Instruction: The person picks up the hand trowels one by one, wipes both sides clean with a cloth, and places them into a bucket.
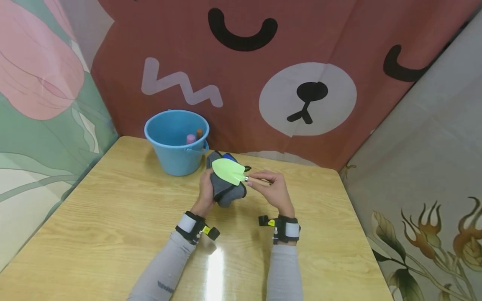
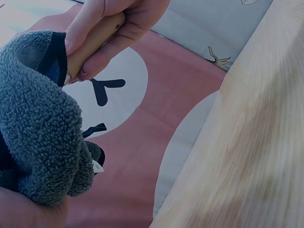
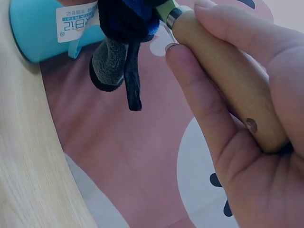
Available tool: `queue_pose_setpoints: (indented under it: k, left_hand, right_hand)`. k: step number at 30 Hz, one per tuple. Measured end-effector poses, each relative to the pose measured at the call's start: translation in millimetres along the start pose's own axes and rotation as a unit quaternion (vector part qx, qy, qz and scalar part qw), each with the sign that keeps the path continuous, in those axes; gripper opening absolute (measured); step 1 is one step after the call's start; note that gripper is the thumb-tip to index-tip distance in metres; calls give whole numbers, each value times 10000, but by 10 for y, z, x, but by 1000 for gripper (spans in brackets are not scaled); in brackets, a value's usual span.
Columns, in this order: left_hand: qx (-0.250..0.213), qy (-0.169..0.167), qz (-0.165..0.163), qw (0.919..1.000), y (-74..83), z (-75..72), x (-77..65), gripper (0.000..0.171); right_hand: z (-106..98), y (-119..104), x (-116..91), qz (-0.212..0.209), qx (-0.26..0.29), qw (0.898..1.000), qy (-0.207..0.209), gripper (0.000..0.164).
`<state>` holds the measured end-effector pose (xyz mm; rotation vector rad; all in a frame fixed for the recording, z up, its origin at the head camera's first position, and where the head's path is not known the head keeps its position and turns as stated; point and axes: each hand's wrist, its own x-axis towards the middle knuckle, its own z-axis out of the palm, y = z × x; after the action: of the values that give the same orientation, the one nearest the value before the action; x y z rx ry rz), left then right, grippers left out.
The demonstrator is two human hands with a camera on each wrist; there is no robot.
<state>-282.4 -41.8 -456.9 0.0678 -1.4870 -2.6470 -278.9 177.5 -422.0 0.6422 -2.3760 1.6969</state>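
Note:
My right hand (image 1: 272, 188) pinches the wooden handle (image 3: 228, 71) of a small garden trowel with a light green blade (image 1: 227, 170). The blade lies over a grey fluffy cloth (image 1: 226, 192) with black edging, which my left hand (image 1: 205, 190) grips from the left side. In the left wrist view the cloth (image 2: 42, 114) bunches in front of the trowel's metal neck and hides the blade. A blue patch of the cloth, a black hanging loop (image 3: 133, 78) and a white printed label (image 3: 76, 21) show in the right wrist view.
A light blue bucket (image 1: 177, 161) stands at the back left of the wooden table (image 1: 113, 217), close to the cloth. Inside it are a pink item (image 1: 191, 138) and a brown item (image 1: 199, 133). A curtain with a bear print (image 1: 241, 83) hangs behind the table.

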Motion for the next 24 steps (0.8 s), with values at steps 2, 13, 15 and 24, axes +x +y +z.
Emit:
queue_pose_setpoints:
  k: [2,13,15,24]
  left_hand:
    - [-9,-64,7,10000,7,-5,8,40]
    - [-259,101,-401,9988,70,-21,25,45]
    - [-394,105,-400,9984,79,-22,33,45]
    - [-540,249,-331,9977,111,-46,51,56]
  right_hand:
    - [-17,10,0,47,3,10000,8,25]
    - [-106,33,-46,222,102,9997,-78,24]
    - [-121,29,-49,276,89,9995,-83,25]
    - [-162,-232,-104,482,113,9987,-92,26]
